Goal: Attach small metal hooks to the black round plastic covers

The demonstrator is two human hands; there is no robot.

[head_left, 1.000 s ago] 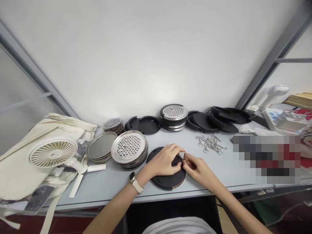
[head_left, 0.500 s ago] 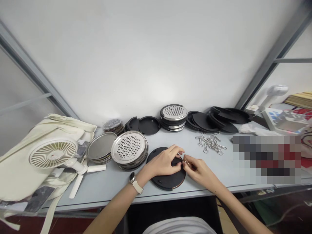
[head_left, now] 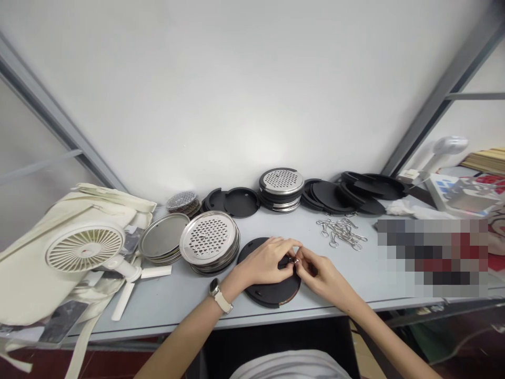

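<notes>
On table (head_left: 355, 276) | black disc (head_left: 272, 295) — round, partly coppery-edged | left fingers (head_left: 284, 246) apart | right fingers (head_left: 304, 257) pinching metal clip (head_left: 296, 260)

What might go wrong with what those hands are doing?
The metal piece pinched by the right hand looks small and could slip away. The black disc might shift if the left hand resting on it eases off. The stack of metal plates stands close to that hand and might get bumped.
</notes>
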